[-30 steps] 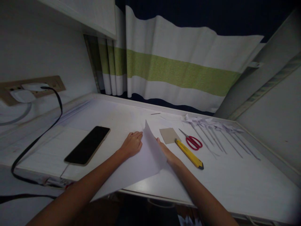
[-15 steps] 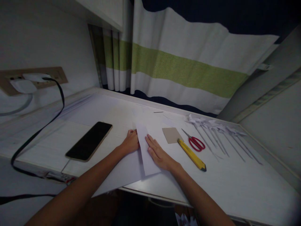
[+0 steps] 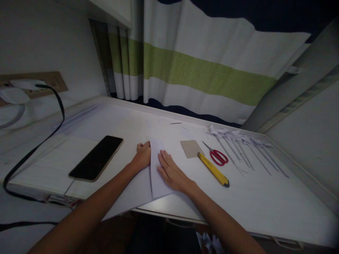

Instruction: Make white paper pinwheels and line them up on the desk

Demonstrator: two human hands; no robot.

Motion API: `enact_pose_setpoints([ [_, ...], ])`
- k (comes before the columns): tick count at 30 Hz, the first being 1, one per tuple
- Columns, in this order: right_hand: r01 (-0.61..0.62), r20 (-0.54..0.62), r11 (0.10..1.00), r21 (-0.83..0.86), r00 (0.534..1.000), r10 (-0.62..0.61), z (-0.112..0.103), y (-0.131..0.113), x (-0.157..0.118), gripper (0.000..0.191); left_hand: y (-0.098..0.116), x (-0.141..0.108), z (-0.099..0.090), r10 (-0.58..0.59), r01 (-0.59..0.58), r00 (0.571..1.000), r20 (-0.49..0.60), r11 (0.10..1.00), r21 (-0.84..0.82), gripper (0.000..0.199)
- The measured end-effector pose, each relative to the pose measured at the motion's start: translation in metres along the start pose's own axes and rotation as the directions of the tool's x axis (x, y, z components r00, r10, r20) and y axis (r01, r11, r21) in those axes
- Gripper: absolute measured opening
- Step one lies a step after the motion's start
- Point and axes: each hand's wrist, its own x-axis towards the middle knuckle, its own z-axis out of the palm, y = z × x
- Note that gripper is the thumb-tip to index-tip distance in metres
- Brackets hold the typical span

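A white sheet of paper (image 3: pixel 132 199) lies near the table's front edge, with a long strip of it folded over as a flap (image 3: pixel 156 183). My left hand (image 3: pixel 143 155) is closed, its fingers curled at the far end of the fold and seemingly gripping the sheet there; the flap hides part of the fingertips. Flat on the flap rests my right hand (image 3: pixel 172 171), fingers stretched out and pointing away from me. Right of that hand are a grey-brown square card (image 3: pixel 189 149) and a yellow box cutter (image 3: pixel 214 170), whose tip touches or overlaps the card's corner.
Red-handled scissors (image 3: pixel 218 157) lie beyond the cutter. Several white paper pinwheel-like shapes on thin sticks (image 3: pixel 246 151) are at the right back. A black phone (image 3: pixel 96 158) lies left, near a dark cable (image 3: pixel 34 153). A striped curtain (image 3: pixel 196 67) hangs behind the table.
The view has shifted slightly. The near end of the folded flap and my right hand have moved a little left. My left hand keeps its place at the fold.
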Motion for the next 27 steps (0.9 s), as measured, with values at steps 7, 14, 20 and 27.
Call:
enact_pose_setpoints([
  [7,0.009,-0.01,0.995,-0.1,1.0,-0.01,0.005,-0.001,0.0,0.055,-0.014,0.01,-0.008,-0.272,0.247,0.928,-0.255,0.961,-0.127,0.035],
  [14,0.019,-0.001,0.986,-0.166,1.0,-0.019,0.004,-0.005,0.0,0.055,-0.012,0.012,-0.02,0.033,-0.074,0.963,-0.268,0.987,-0.145,0.036],
  [20,0.04,0.02,0.977,-0.21,0.999,-0.036,0.001,-0.01,0.0,0.056,-0.001,0.01,-0.004,0.296,-0.3,0.947,0.124,0.954,0.012,0.036],
  [27,0.098,0.039,0.967,-0.234,0.995,-0.092,0.001,-0.01,-0.001,0.055,-0.007,0.006,-0.01,0.269,-0.292,0.949,0.167,0.948,0.129,0.038],
])
